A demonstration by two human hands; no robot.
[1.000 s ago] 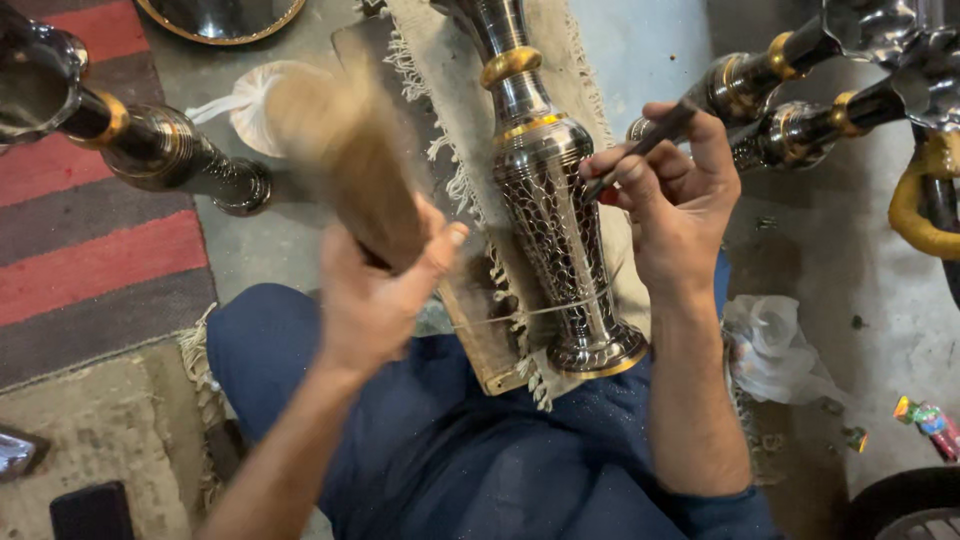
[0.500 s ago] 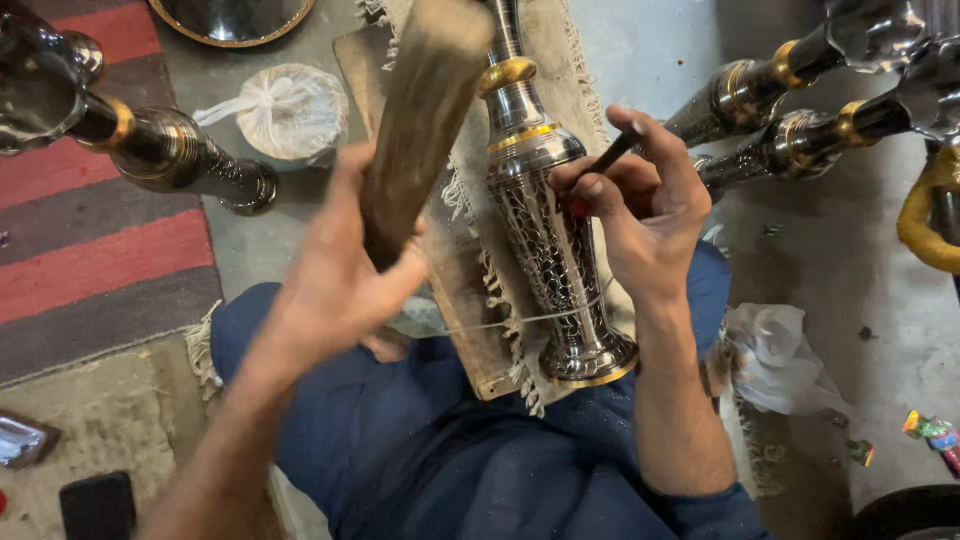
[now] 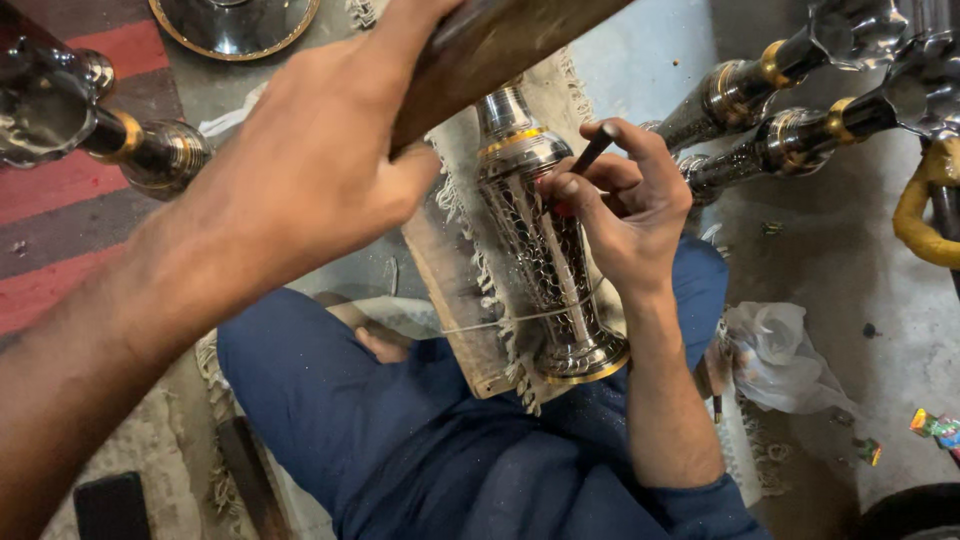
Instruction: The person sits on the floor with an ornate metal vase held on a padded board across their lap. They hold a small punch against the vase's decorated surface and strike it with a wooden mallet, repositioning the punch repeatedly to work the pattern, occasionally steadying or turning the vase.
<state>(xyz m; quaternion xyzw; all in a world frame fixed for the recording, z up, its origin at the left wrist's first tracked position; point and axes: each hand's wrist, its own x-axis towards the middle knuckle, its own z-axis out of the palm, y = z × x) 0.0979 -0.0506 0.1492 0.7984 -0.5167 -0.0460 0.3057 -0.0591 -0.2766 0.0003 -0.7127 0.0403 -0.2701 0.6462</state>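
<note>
Up goes the left hand (image 3: 320,160), much higher and nearer the camera than a moment ago, and the wooden block (image 3: 500,40) it grips now reaches past the top of the picture. Its fingers are shut tight around the block. The right hand (image 3: 620,210) has hardly moved. It pinches a thin dark tool (image 3: 592,150) between thumb and fingers, with the tip pressed on the metal vase (image 3: 545,250). The vase is silver with gold bands and tiny carved patterns. It lies tilted on a wooden board (image 3: 450,300) with a fringed cloth (image 3: 480,250) under it, resting across the person's lap in blue trousers (image 3: 400,420). A thin wire (image 3: 510,320) crosses its lower part. More shiny metal stands (image 3: 760,110) lie near on the right, and one more (image 3: 120,130) lies on the left. A crumpled plastic bag (image 3: 780,350) sits on the floor.
</note>
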